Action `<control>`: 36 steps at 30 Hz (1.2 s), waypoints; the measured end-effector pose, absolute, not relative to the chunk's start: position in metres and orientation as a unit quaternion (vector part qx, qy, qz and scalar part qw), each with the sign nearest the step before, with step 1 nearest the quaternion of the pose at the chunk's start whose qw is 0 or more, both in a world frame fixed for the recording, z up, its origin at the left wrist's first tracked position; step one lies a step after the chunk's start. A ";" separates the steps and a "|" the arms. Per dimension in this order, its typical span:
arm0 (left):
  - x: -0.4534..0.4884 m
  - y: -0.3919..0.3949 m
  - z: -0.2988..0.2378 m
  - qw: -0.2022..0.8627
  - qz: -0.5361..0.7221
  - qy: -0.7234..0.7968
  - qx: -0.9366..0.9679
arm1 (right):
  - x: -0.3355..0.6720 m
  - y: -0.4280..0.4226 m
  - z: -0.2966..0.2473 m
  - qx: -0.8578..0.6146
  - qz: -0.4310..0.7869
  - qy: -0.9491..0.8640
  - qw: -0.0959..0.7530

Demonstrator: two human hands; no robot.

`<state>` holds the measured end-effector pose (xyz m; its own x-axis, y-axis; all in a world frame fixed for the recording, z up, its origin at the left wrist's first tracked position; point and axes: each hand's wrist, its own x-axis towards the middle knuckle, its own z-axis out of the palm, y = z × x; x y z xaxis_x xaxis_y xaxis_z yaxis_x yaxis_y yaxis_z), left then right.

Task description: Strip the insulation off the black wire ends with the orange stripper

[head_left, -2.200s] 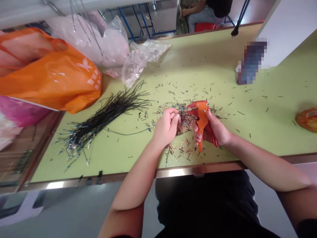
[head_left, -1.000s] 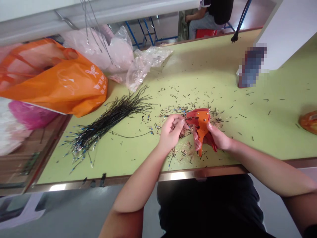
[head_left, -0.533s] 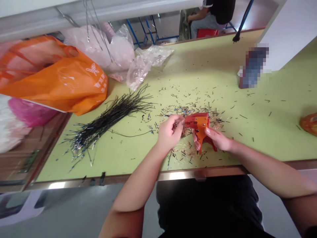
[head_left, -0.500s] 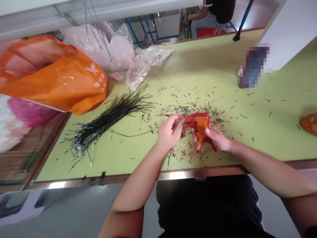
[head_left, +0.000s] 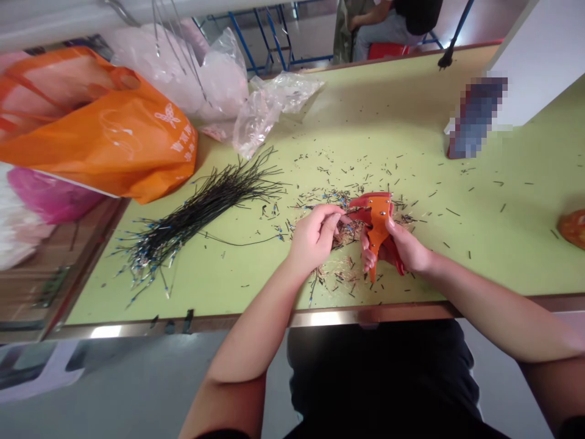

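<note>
My right hand (head_left: 408,247) grips an orange wire stripper (head_left: 377,228) upright, its red handles (head_left: 392,256) showing below. My left hand (head_left: 314,238) is pinched close beside the tool's jaws, with a thin wire (head_left: 346,224) apparently held in its fingers. Beneath both hands lies a heap of cut wire scraps (head_left: 340,274) on the green table (head_left: 411,122). Further left lies a loose bundle of black wires (head_left: 196,218) with blue-tipped terminals at its lower end. The hands hide part of the heap.
An orange plastic bag (head_left: 114,131) and clear plastic bags (head_left: 260,116) sit at the table's far left. A pixelated object (head_left: 475,116) stands at the far right, and a small orange packet (head_left: 572,228) lies by the right edge. A seated person (head_left: 393,24) is beyond the table.
The wire stripper has turned from a sideways tilt to more upright in my right hand. My left hand stays next to its jaws, and the view has shifted slightly.
</note>
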<state>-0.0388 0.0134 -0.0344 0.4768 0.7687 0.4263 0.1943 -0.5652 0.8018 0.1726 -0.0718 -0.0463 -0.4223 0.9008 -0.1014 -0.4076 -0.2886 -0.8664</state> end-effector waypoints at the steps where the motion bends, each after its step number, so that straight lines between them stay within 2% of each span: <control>1: -0.038 0.013 -0.035 0.366 0.410 0.303 0.779 | 0.173 -0.072 -0.046 -0.305 0.742 -0.400 0.444; 8: -0.036 0.013 -0.042 0.434 0.391 0.296 0.756 | 0.176 -0.072 -0.048 -0.307 0.747 -0.405 0.429; 14: -0.038 0.017 -0.042 0.418 0.368 0.302 0.774 | 0.177 -0.073 -0.051 -0.303 0.751 -0.422 0.407; 28: -0.037 0.020 -0.044 0.459 0.359 0.282 0.762 | 0.163 -0.076 -0.045 -0.351 0.739 -0.397 0.416; 36: -0.038 0.023 -0.047 0.415 0.324 0.319 0.788 | 0.148 -0.075 -0.048 -0.406 0.698 -0.372 0.458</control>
<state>-0.0380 0.0227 -0.0469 0.5872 0.7712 0.2459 0.2335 -0.4522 0.8608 0.1476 -0.0752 -0.0482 -0.2519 0.9411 -0.2257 -0.3364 -0.3038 -0.8914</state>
